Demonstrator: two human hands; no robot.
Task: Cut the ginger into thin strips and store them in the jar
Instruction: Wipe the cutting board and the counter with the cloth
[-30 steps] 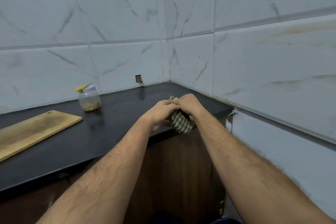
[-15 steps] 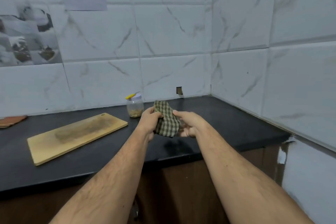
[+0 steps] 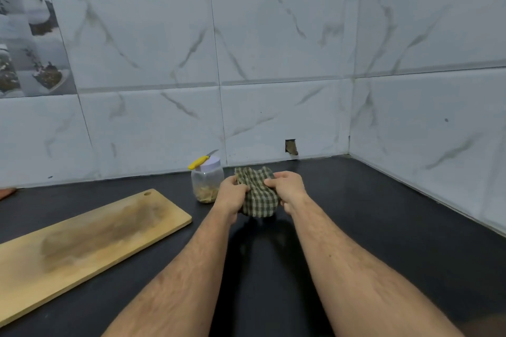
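Head view: both hands grip one cloth above the black table (image 3: 356,227).
Left hand (image 3: 230,197) and right hand (image 3: 287,189) fingers curl closed around the green-checked fabric cloth (image 3: 258,197); no legible writing.

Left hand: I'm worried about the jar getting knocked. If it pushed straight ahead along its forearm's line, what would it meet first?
Probably the checked cloth the left hand grips. The jar sits just left of that line, the tiled wall beyond; depth is unclear.
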